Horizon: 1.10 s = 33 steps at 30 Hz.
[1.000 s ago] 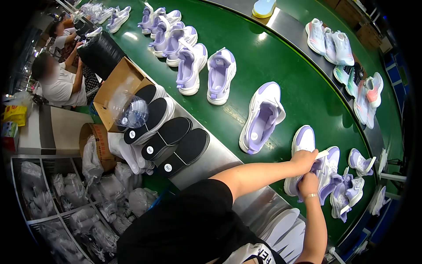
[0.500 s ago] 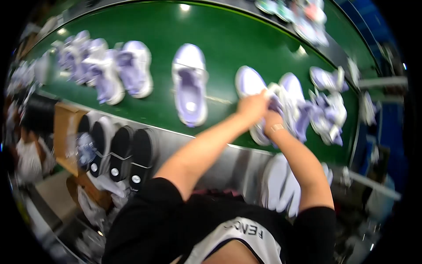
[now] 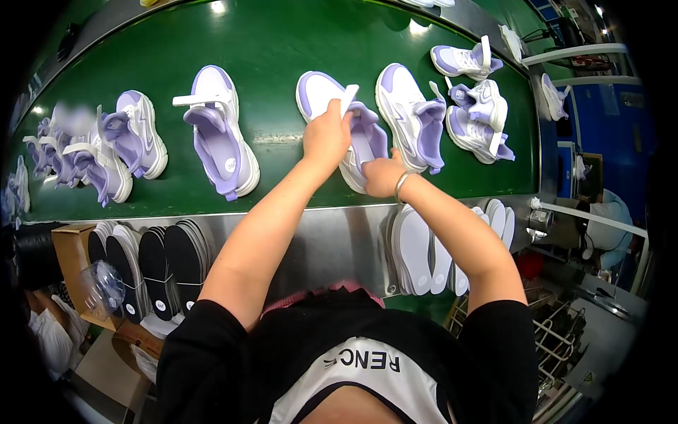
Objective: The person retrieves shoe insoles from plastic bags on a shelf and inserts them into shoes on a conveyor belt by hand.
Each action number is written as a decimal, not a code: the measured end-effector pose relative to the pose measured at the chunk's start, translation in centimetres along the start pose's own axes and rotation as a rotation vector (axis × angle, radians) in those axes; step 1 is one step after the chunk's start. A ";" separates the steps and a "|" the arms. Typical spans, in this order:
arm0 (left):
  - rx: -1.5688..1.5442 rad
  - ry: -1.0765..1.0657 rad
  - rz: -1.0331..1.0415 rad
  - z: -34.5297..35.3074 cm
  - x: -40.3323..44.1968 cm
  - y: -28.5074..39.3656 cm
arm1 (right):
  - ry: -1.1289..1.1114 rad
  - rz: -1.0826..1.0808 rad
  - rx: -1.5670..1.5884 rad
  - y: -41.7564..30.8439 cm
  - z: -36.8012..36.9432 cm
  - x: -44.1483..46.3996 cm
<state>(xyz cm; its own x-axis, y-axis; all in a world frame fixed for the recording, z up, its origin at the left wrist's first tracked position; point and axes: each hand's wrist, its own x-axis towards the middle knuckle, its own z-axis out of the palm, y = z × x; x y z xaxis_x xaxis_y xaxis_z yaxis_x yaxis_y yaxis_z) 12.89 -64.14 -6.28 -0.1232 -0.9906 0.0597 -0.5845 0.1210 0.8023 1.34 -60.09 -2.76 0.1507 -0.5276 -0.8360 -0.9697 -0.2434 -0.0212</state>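
A white and lavender sneaker [image 3: 316, 90] lies on the green table, toe pointing away from me. My left hand [image 3: 328, 138] pinches it at the opening, by the base of the raised white strap [image 3: 349, 99]. At the heel end, my right hand [image 3: 383, 175] has its fingers curled over the collar, with the fingertips partly hidden inside the shoe. Close on the right lies another sneaker [image 3: 402, 99] with its collar spread. To the left, a separate sneaker [image 3: 214, 88] has its strap sticking out sideways and a round white sticker on its insole.
Several sneakers [image 3: 138, 120] cluster at the far left of the green table [image 3: 275, 42]; more [image 3: 487, 106] lie at the right. Along the metal ledge [image 3: 318, 244] are bundled black insoles [image 3: 187, 254] and white insoles [image 3: 413, 251]. A cardboard box [image 3: 74, 261] stands at lower left.
The view has swung right, so the table's contents appear further left. My hands have moved apart on the same sneaker: the left at the strap, the right at the heel.
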 end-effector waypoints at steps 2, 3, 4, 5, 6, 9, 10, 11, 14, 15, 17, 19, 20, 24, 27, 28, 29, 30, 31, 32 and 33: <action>-0.038 0.018 0.000 -0.4 -0.6 -0.7 | 0.045 -0.042 0.080 0.4 0.2 -0.4; -0.078 0.047 0.000 -0.6 -0.8 -1.0 | 0.095 -0.085 0.151 0.5 -0.2 -1.0; -0.121 0.116 0.006 -0.8 -1.4 -1.7 | 0.269 -0.147 0.257 0.4 -0.9 -2.4; -0.121 0.116 -0.005 -1.0 -2.0 -2.4 | 0.439 -0.213 0.360 0.2 -2.0 -3.9; -0.191 0.154 0.003 -1.3 -2.8 -3.0 | 0.552 -0.226 0.584 0.7 -2.9 -4.8; -0.295 0.181 0.002 -1.6 -3.8 -3.6 | 0.802 -0.276 1.121 1.4 -3.7 -6.5; -0.276 0.177 0.002 -1.5 -3.7 -3.4 | 0.704 -0.254 1.038 1.1 -3.5 -6.5; -0.260 0.173 0.004 -1.3 -3.5 -3.0 | 0.573 -0.218 0.959 0.5 -3.1 -6.0; -0.148 0.113 0.022 -0.8 -2.4 -1.6 | 0.510 -0.144 0.391 0.0 0.5 0.1; -0.148 0.113 0.023 -0.7 -2.0 -1.2 | 0.439 -0.048 0.279 0.2 1.1 2.2; -0.033 0.028 0.003 -0.3 -1.3 -0.6 | 0.389 0.008 0.252 0.3 0.3 3.4; -0.064 0.024 0.006 -0.2 -1.5 -0.4 | 0.329 0.066 0.233 -0.1 1.0 3.6; -0.059 0.023 -0.005 -0.1 -1.6 -0.3 | 0.388 0.085 0.215 -0.2 1.5 3.9; -0.070 0.044 -0.015 0.2 -1.6 -1.2 | 0.451 0.086 0.180 -0.5 1.2 3.7; -0.065 0.066 0.013 0.5 -1.5 -1.3 | 0.439 0.092 0.187 -0.1 1.0 3.4; -0.067 0.085 0.032 0.7 -1.5 -1.3 | 0.427 0.103 0.192 -0.1 1.0 3.3; -0.070 0.088 0.031 0.8 -1.5 -1.4 | 0.427 0.103 0.188 0.0 0.7 3.1; -0.100 0.083 0.023 0.7 -1.5 -1.5 | 0.370 0.079 0.178 -0.1 0.1 2.6; -0.128 0.078 0.013 0.6 -1.6 -1.6 | 0.312 0.053 0.168 -0.2 -0.2 2.4; -0.124 0.080 0.008 0.7 -1.6 -1.6 | 0.310 0.047 0.168 -0.4 -0.1 2.6; -0.109 0.087 -0.002 0.7 -1.5 -1.5 | 0.347 0.056 0.151 -0.6 0.1 2.8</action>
<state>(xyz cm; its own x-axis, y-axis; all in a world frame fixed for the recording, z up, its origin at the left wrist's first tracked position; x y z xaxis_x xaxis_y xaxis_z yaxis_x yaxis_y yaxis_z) 13.36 -62.78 -7.97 -0.0498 -0.9932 0.1055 -0.4932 0.1163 0.8621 2.31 -61.33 -5.12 0.1281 -0.7871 -0.6034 -0.9917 -0.0978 -0.0830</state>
